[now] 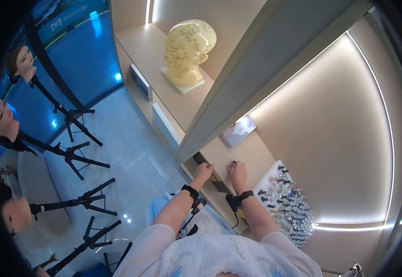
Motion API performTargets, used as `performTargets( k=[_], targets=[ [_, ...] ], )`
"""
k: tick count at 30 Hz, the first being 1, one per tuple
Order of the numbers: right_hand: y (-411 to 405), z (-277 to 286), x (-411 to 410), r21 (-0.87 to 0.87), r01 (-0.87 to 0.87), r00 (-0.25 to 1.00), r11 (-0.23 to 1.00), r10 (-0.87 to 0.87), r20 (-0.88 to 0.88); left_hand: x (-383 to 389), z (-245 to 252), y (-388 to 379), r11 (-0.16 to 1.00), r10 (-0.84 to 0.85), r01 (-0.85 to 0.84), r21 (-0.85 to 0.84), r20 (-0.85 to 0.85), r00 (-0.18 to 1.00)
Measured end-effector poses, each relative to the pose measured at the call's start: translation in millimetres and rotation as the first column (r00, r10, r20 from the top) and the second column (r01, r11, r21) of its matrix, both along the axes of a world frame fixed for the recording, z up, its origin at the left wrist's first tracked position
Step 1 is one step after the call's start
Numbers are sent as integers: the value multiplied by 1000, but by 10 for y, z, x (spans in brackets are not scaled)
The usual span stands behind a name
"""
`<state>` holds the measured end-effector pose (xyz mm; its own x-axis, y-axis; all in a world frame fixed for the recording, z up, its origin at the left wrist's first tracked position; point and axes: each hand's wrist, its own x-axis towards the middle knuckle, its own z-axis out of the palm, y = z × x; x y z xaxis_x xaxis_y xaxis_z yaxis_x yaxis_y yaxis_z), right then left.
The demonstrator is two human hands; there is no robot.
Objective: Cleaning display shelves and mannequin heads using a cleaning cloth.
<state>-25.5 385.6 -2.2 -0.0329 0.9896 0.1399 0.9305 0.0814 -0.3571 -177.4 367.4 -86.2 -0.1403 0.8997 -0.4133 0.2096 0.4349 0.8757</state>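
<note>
My left hand [205, 171] is curled at the front edge of the lit wooden shelf [218, 152]. Whether anything is between its fingers cannot be made out. Just above the shelf board, my right hand [238, 172] grips a small dark-reddish item [234, 163], mostly hidden by the fingers. To the right of that hand a white stepped display stand [273, 173] carries many small clear bottles [287, 207], some with black caps. A pale lilac box [239, 131] lies further back on the same shelf. Black bands circle both wrists.
A thick upright panel [232, 69] divides the shelves. Beyond it a yellow head model [188, 52] covered in marks stands on a white base. Several mannequin heads on black tripods [71, 155] line the floor at left, near a grey sofa [38, 187] and blue glass [79, 52].
</note>
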Motion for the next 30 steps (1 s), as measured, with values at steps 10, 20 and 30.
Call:
performTargets(
  k=[10, 20, 30],
  targets=[
    [85, -190, -429, -23, -389, 913, 921, 382, -142, -559, 129, -302, 940, 338, -297, -168, 355, 871],
    [268, 2359, -913, 473, -356, 712, 806, 562, -422, -1094, 816, 271, 900, 241, -268, 343, 121, 963],
    [92, 4855, -1331, 795, -581, 792, 175, 344, 504, -1376, 1880, 502, 846, 31, -30, 533, 7, 1000]
  ],
)
